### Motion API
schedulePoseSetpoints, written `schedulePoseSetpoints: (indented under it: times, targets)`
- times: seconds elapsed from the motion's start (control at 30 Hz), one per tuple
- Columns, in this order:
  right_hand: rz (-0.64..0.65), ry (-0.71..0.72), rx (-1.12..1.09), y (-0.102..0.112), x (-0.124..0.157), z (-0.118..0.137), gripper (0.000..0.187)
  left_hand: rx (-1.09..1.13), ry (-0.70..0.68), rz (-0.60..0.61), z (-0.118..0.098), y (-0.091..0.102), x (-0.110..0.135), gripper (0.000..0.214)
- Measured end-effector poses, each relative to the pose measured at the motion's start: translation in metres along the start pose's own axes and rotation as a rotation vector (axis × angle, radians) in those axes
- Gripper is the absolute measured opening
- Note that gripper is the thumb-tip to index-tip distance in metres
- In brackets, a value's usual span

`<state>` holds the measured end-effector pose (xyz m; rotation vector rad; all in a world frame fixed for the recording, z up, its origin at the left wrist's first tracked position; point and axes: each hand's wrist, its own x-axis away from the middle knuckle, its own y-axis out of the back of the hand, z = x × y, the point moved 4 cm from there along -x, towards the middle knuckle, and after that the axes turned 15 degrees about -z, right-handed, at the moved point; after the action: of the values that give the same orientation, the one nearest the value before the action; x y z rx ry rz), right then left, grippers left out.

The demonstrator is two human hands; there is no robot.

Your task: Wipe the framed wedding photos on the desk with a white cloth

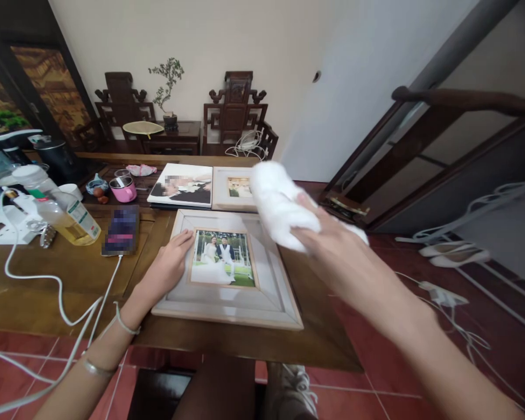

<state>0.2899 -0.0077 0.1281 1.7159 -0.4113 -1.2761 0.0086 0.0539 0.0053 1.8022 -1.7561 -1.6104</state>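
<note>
A wide pale picture frame (236, 312) lies flat on the wooden table, with a wedding photo (222, 258) of two people at its centre. My left hand (170, 262) rests on the frame's left border, fingers stretched out toward the photo. Raised above the frame's right side, my right hand (321, 233) grips a folded white cloth (277, 198), somewhat blurred. The cloth covers part of a second pale frame (221, 198) lying behind the first. Beside that one is a photo album (181, 185) with a pictured cover.
A phone (121, 230) with a white cable lies left of the frame. Farther left are a bottle of yellow liquid (76, 216), a white power strip (13, 224) and a pink cup (123, 189). Carved chairs (237, 111) and a potted bonsai (170, 87) stand beyond the table (332, 326).
</note>
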Motion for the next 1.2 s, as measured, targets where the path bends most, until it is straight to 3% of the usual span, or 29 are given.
schedulePoseSetpoints:
  times: [0.07,0.13,0.23,0.3,0.37,0.57,0.63,0.73,0.83,1.07,1.2]
  targets:
    - [-0.027,0.055,0.127,-0.026,-0.028,-0.009,0.061,0.014,-0.003,-0.013,0.002,0.000,0.001,0.060]
    - [0.058,0.089,0.168,-0.059,-0.045,-0.011,0.061,0.019,-0.007,-0.028,0.003,0.000,0.001,0.060]
    - [0.239,0.118,0.127,-0.101,-0.044,-0.003,0.066,0.019,-0.031,-0.042,0.001,0.000,-0.001,0.058]
    - [0.312,0.125,0.095,-0.111,-0.031,0.009,0.067,0.014,-0.049,-0.045,-0.001,0.001,-0.003,0.056]
    - [0.354,0.115,0.064,-0.104,-0.014,0.022,0.064,0.004,-0.058,-0.049,-0.002,0.002,-0.005,0.054]
    - [0.592,0.078,-0.171,-0.044,0.045,0.067,0.066,-0.009,-0.062,-0.065,-0.003,0.002,-0.004,0.053]
    - [0.618,0.092,-0.255,-0.032,0.061,0.081,0.062,-0.015,-0.065,-0.061,-0.002,0.001,-0.003,0.054]
    - [0.556,0.088,-0.303,-0.032,0.072,0.095,0.053,-0.035,-0.065,-0.039,-0.002,0.000,-0.003,0.054]
    - [0.432,0.058,-0.261,-0.047,0.065,0.091,0.056,-0.045,-0.066,-0.023,-0.003,0.000,-0.005,0.054]
    - [0.131,-0.118,0.004,-0.093,-0.010,0.014,0.062,-0.029,-0.058,-0.009,-0.002,0.001,-0.003,0.059]
    - [0.176,-0.028,0.071,-0.111,-0.033,0.002,0.059,-0.047,-0.023,0.001,-0.003,0.002,-0.003,0.057]
